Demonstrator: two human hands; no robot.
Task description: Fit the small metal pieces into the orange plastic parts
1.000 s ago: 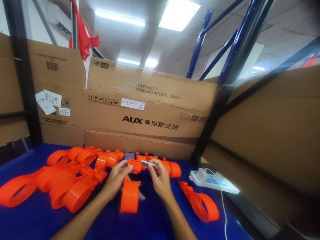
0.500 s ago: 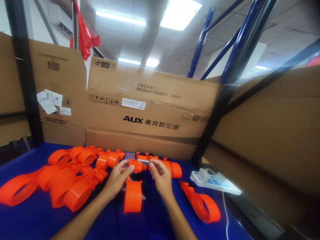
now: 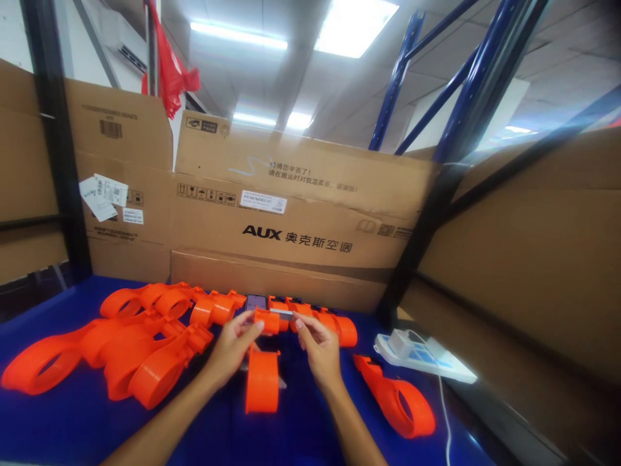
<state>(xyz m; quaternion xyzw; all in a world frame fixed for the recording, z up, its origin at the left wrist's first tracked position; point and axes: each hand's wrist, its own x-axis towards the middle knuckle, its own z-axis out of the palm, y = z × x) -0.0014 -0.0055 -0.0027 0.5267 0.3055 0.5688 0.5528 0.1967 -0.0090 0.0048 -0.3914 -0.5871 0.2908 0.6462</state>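
My left hand (image 3: 231, 347) and my right hand (image 3: 317, 346) meet over the blue table (image 3: 58, 427), both gripping one orange plastic tape dispenser (image 3: 262, 378). The left fingers pinch its orange roller end (image 3: 268, 321). The right fingertips pinch a small grey metal piece (image 3: 284, 314) at that same end. The dispenser's wide band stands upright between my wrists. A dark phone (image 3: 255, 302) lies just behind my hands.
Several more orange dispensers are piled at left (image 3: 121, 343) and lined up behind my hands (image 3: 334, 327); one lies at right (image 3: 398, 401). A white power strip with charger and cable (image 3: 422, 355) sits far right. Cardboard boxes (image 3: 301, 220) wall the back and right.
My hands and the dispenser stay almost in place. My right fingers shifted slightly along the grey piece; the view drifted a little.
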